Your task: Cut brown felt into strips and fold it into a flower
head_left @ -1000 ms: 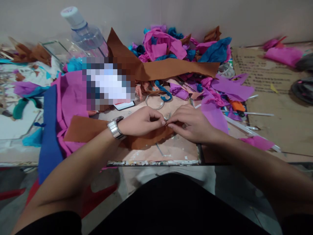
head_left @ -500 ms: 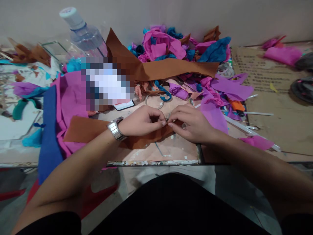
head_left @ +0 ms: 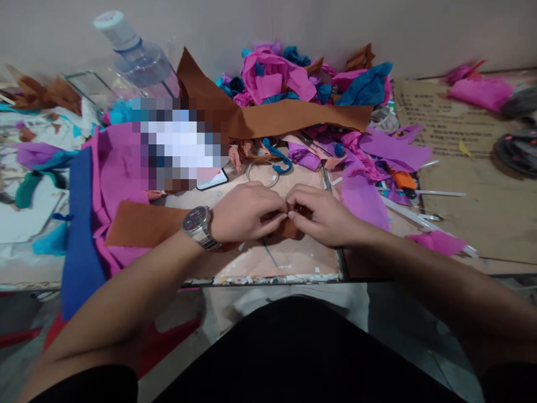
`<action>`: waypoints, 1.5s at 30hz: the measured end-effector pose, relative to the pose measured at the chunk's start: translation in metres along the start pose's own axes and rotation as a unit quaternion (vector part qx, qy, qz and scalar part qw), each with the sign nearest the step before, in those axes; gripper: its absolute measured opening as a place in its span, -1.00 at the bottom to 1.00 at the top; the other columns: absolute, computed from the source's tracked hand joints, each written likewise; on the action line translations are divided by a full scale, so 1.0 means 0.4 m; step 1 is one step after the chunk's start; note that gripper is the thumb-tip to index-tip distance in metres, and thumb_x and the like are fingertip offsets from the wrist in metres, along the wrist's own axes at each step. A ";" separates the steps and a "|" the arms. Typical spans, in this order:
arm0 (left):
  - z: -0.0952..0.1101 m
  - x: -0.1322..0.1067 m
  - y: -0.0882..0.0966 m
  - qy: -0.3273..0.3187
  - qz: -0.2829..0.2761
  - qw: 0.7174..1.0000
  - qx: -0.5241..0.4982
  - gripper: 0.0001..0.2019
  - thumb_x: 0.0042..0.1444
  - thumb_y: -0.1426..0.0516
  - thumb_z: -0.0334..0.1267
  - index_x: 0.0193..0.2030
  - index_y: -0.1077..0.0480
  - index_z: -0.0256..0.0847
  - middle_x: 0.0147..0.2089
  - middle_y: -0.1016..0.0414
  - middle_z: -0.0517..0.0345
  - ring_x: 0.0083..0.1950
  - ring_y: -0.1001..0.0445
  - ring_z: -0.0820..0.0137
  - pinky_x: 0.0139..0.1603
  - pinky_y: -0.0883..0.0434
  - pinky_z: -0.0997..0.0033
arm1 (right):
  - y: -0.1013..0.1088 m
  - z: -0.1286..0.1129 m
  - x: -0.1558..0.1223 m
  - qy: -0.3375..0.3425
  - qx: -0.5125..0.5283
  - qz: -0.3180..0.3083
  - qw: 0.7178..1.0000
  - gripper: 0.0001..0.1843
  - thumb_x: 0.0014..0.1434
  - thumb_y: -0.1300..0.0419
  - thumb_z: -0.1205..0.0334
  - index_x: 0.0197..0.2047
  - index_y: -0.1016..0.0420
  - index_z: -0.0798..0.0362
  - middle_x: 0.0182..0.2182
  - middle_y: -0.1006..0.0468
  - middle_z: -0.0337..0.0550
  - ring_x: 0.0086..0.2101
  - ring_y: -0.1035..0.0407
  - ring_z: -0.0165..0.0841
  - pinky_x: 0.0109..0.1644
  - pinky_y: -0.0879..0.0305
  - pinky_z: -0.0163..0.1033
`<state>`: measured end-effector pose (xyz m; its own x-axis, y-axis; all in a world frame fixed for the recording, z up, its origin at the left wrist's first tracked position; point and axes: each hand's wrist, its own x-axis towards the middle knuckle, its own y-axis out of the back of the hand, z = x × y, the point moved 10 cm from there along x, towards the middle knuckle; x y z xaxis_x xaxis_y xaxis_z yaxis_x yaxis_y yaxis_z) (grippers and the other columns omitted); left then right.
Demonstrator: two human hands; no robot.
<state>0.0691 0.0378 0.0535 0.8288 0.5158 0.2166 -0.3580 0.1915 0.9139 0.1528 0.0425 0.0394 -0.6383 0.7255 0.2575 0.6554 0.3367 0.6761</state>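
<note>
My left hand (head_left: 247, 211), with a watch (head_left: 198, 224) on its wrist, has its fingertips pinched together over the middle of the table. Right against it, my right hand (head_left: 325, 217) pinches too, thumb and forefinger closed. Between and below the fingertips shows a small piece of brown crepe paper (head_left: 290, 228), gripped by both hands; the fingers hide most of it. Left of the watch lies a wider brown strip (head_left: 145, 224) on pink crepe paper (head_left: 119, 159). Whether it joins the piece in my fingers is hidden.
A wire ring (head_left: 262, 174) and a phone (head_left: 213, 180) lie beyond my hands. A clear bottle (head_left: 142, 64) stands at the back left. Crumpled pink and blue paper (head_left: 272, 73) is heaped by the wall. White sticks (head_left: 440, 193) and cardboard (head_left: 457, 201) are at the right.
My left wrist has rolled, so the watch face now shows. Less brown paper is visible under my hands, and its lower edge has drawn up. Both hands stay close together.
</note>
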 end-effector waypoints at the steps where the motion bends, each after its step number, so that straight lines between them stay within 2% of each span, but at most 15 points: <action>1: 0.003 0.000 0.001 -0.004 0.006 1.000 0.009 -0.78 0.36 -0.07 -0.20 -0.20 -0.52 -0.20 -0.30 -0.62 0.10 -0.26 -0.54 0.34 -0.06 -0.37 0.28 | -0.003 0.002 0.000 -0.003 0.004 -0.003 1.000 -0.93 0.23 -0.14 0.38 -0.28 -0.37 0.03 -0.33 -0.44 -0.17 -0.32 -0.30 -0.33 -0.18 -0.22 -0.20; 5: 0.005 0.001 0.004 -0.004 0.020 0.999 0.030 -0.79 0.36 -0.07 -0.22 -0.19 -0.52 -0.20 -0.29 -0.63 0.10 -0.25 -0.55 0.35 -0.04 -0.36 0.28 | 0.000 0.013 -0.002 -0.010 0.014 0.009 1.000 -0.93 0.20 -0.17 0.40 -0.29 -0.38 0.04 -0.33 -0.45 -0.19 -0.32 -0.32 -0.35 -0.21 -0.22 -0.22; 9: -0.008 0.005 -0.003 0.011 0.011 0.999 0.045 -0.75 0.40 -0.06 -0.20 -0.21 -0.53 -0.21 -0.33 -0.60 0.12 -0.28 -0.53 0.35 -0.09 -0.34 0.28 | 0.016 0.022 -0.005 -0.011 0.032 0.037 0.999 -0.95 0.24 -0.21 0.38 -0.25 -0.44 0.05 -0.26 -0.50 -0.16 -0.29 -0.38 -0.36 -0.20 -0.29 -0.24; 13: -0.026 0.003 -0.008 0.036 0.002 0.999 0.037 -0.71 0.42 -0.05 -0.15 -0.21 -0.53 -0.23 -0.32 -0.61 0.10 -0.28 -0.53 0.34 -0.14 -0.32 0.29 | 0.024 0.024 -0.005 -0.008 0.019 0.053 0.998 -0.96 0.24 -0.24 0.36 -0.25 -0.48 0.04 -0.27 -0.52 -0.15 -0.27 -0.40 -0.34 -0.16 -0.31 -0.22; 20: -0.038 -0.006 -0.008 0.075 -0.009 0.994 -0.082 -0.76 0.34 -0.11 -0.13 -0.21 -0.53 -0.21 -0.35 -0.58 0.14 -0.31 -0.50 0.38 -0.22 -0.33 0.38 | 0.014 0.009 0.001 0.012 0.009 0.042 0.999 -0.92 0.22 -0.20 0.41 -0.29 -0.43 0.04 -0.29 -0.51 -0.17 -0.31 -0.37 -0.36 -0.19 -0.28 -0.24; 28: -0.049 -0.006 -0.016 0.101 -0.022 0.992 -0.074 -0.82 0.22 -0.16 -0.19 -0.27 -0.52 -0.22 -0.40 -0.55 0.16 -0.37 -0.46 0.39 -0.25 -0.30 0.39 | 0.008 0.018 -0.004 -0.010 0.010 0.030 0.999 -0.96 0.25 -0.22 0.35 -0.24 -0.50 0.05 -0.29 -0.54 -0.16 -0.30 -0.41 -0.36 -0.16 -0.31 -0.23; 35: -0.061 -0.009 -0.019 0.112 -0.028 0.989 -0.096 -0.86 0.20 -0.17 -0.22 -0.25 -0.52 -0.22 -0.39 -0.56 0.17 -0.39 -0.46 0.42 -0.25 -0.31 0.41 | 0.030 0.001 -0.006 0.022 -0.040 0.036 0.998 -0.86 0.25 -0.22 0.34 -0.13 -0.57 0.03 -0.25 -0.63 -0.09 -0.20 -0.49 -0.23 -0.05 -0.33 -0.12; 45: -0.064 -0.009 -0.024 0.125 -0.025 0.984 -0.122 -0.76 0.30 -0.15 -0.13 -0.27 -0.55 -0.22 -0.38 -0.60 0.15 -0.37 -0.50 0.42 -0.25 -0.33 0.41 | 0.032 0.002 -0.005 0.026 -0.055 0.044 0.997 -0.94 0.30 -0.26 0.25 -0.18 -0.55 0.03 -0.28 -0.63 -0.10 -0.22 -0.48 -0.24 -0.08 -0.30 -0.11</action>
<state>0.0585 0.0554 0.0350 0.7273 0.6841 0.0552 -0.4375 0.4002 0.8053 0.1629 0.0458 0.0468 -0.6022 0.7157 0.3536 0.6635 0.2024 0.7203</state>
